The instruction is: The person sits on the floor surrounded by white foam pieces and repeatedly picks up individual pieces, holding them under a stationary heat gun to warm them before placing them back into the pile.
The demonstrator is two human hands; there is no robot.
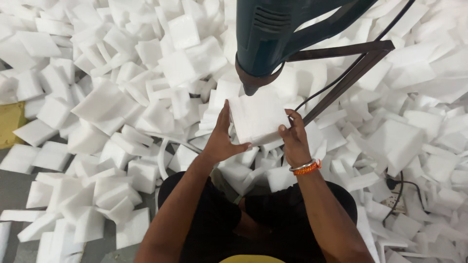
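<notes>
Hands: two, both of the same person, seen from above.
Left hand (222, 139): fingers stretched upward along the left edge of the white foam square (256, 117); the thumb presses under its lower edge. It is partly closed, gripping the square.
Right hand (294, 139): fingers curled around the right lower corner of the same square, pinching it. The wrist carries two bangles (306, 167), one silver-coloured metal and one of orange beads.
Foam square: one piece in the hands, flat, soft-looking, matte white, about square, tilted a little. It is held in the air above the lap, just below the nozzle of the tool.
Tool: one dark green power tool (280, 34), plastic body with ventilation slots, a brown ring and a short dark tip that points down to the upper edge of the square. It sits on a brown metal bracket (348, 63) of two thin bars.
Cable: one black cable (336, 80) runs from the tool behind the bracket; another black cable goes to a white socket strip (397, 202) at the right.
Foam pile (122, 102): too many white pieces to count, squares and rectangles, lying in disorder on all sides and covering most of the grey floor (14, 187).
Yellow object (10, 124): one, at the left edge, half hidden by foam.
Obstruction: the tool body hides the foam behind it.
</notes>
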